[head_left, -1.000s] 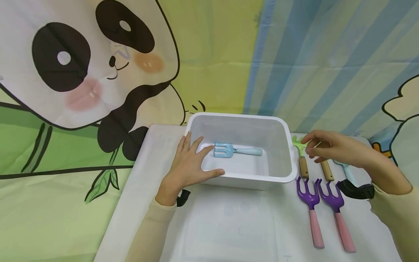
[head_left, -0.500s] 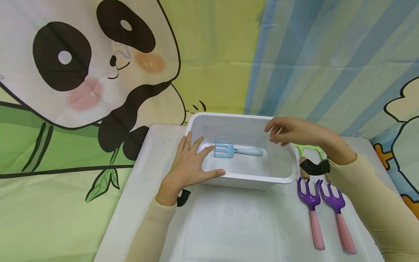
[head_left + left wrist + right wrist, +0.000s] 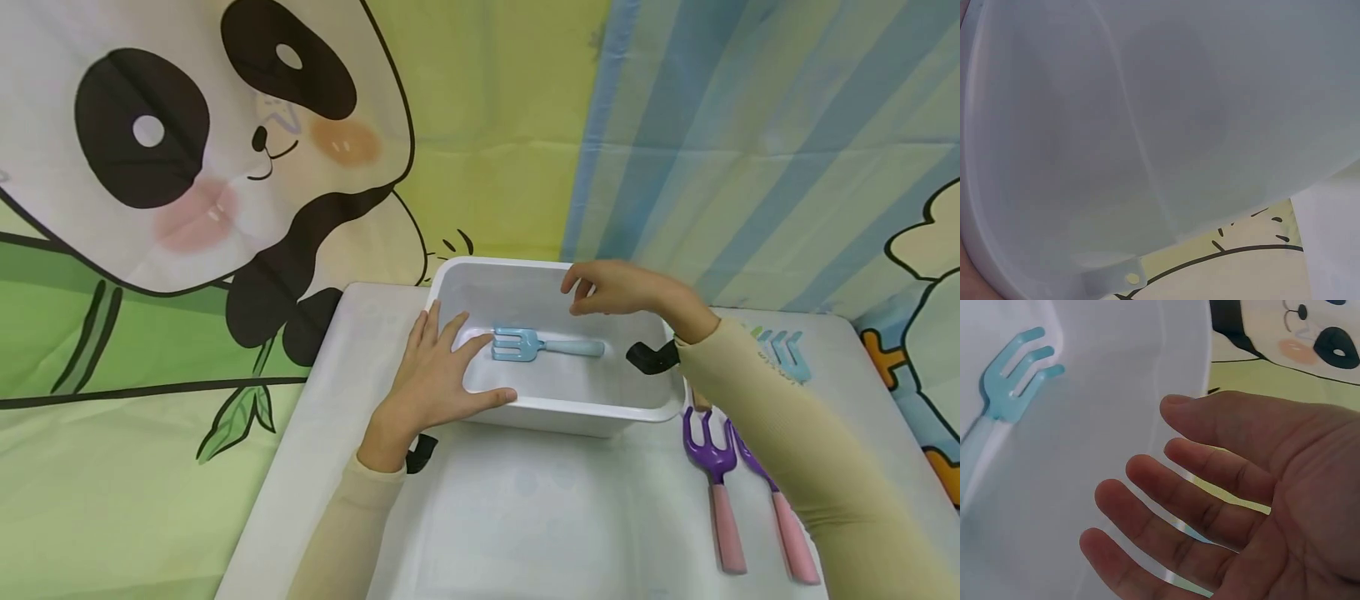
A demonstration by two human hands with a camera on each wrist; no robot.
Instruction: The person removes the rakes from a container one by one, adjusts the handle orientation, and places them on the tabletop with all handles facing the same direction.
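Here, two hands at a white bin with one blue fork inside.

The left hand (image 3: pixel 435 375) lies flat with spread fingers on the near-left rim of the white bin (image 3: pixel 637 287). The right hand (image 3: pixel 618 289) hovers over the bin's far side, fingers relaxed and apart, holding nothing. The light blue toy fork (image 3: pixel 543 345) lies on the bin floor, tines toward the left hand, below and just short of the right hand. Beside the bin on the white table (image 3: pixel 517 517) lie two purple forks with pink handles (image 3: pixel 720 492); another light blue fork (image 3: pixel 783 354) shows behind the right sleeve. No readable writing or brand appears on anything; the backdrop shows only a cartoon panda (image 3: pixel 187 150).
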